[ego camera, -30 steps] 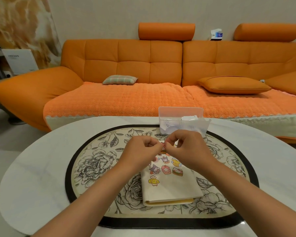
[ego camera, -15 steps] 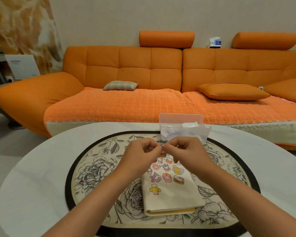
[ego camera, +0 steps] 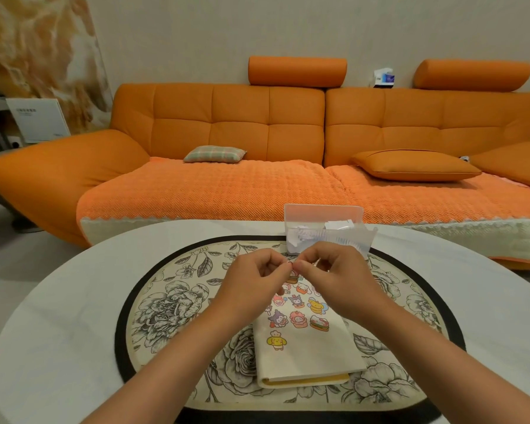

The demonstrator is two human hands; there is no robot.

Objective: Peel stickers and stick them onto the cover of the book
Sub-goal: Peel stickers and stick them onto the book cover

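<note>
A cream-covered book (ego camera: pixel 309 350) lies closed on the floral mat, with several cartoon stickers on the upper part of its cover. Just above the book's far end, my left hand (ego camera: pixel 254 286) and my right hand (ego camera: pixel 340 276) meet fingertip to fingertip. Both pinch a tiny sticker piece (ego camera: pixel 290 264) between thumbs and forefingers; most of it is hidden by the fingers. My hands cover the top edge of the book.
A clear plastic box (ego camera: pixel 325 228) with white paper scraps stands behind my hands at the mat's far edge. The oval floral mat (ego camera: pixel 172 307) lies on a white round table (ego camera: pixel 58 301). An orange sofa (ego camera: pixel 257 133) runs behind the table.
The camera tilted up, so the scene slid lower in view. My hands stay together over the book's far end, fingertips drawn a little closer around the sticker piece.
</note>
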